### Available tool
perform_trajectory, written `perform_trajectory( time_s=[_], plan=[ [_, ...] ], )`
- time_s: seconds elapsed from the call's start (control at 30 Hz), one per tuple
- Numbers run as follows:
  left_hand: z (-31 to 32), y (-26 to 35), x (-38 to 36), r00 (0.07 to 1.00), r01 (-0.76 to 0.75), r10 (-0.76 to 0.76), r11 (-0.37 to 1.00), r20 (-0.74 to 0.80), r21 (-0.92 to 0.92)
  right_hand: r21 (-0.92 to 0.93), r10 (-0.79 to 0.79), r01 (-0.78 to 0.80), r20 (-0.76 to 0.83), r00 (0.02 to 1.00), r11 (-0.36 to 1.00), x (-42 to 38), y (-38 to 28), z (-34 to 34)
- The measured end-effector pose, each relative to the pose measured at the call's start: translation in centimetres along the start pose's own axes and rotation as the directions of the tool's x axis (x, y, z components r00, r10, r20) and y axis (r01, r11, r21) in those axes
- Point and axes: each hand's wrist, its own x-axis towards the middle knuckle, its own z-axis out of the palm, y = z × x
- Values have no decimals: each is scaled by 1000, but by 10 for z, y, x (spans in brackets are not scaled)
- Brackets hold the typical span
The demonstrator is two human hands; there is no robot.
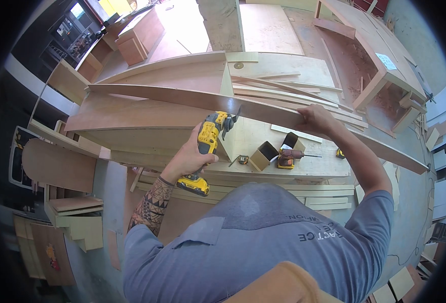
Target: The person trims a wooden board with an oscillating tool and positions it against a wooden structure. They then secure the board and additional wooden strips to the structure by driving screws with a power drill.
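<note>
My left hand (190, 155) is wrapped round a yellow and black power tool (209, 136), whose head and blade meet the near face of a long thin board (182, 96). My right hand (316, 119) grips the same board by its upper edge, right of the tool. The board slants across the workbench (314, 174), from upper left to lower right. Below it on the bench lie a small tape measure (242, 159), an open cardboard box (264, 155) and a drill (288, 158) with a long bit.
Thin wood strips (293, 96) lie beyond the board. A long wooden cabinet (137, 113) stands at the left, and a wooden frame (369, 96) at the upper right. Another tape measure (340, 153) sits near my right forearm. A pillar (222, 25) rises behind.
</note>
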Motion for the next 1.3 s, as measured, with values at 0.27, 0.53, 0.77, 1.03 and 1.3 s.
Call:
perform_trajectory(
  time_s=[0.27, 0.53, 0.77, 1.03, 1.3],
  plan=[
    [-3, 7, -2, 1000, -22, 22, 999, 15, -23, 6, 15, -15, 6, 1000, 1000, -6, -8, -3],
    [-8, 26, -8, 1000, -2, 2, 1000, 21, 13, -58, -2, 1, -10, 1000, 998, -8, -3, 6],
    [-14, 29, -4, 999, 26, -27, 999, 47, 24, -145, -24, 21, -21, 999, 989, -7, 3, 16],
    [-22, 32, 0, 994, 41, -47, 998, 104, 55, -148, -33, 28, -33, 999, 989, -13, -1, 18],
    [-27, 46, 3, 987, 80, -98, 986, 125, 143, -156, -36, 27, -52, 998, 987, -15, -6, 19]
  ],
)
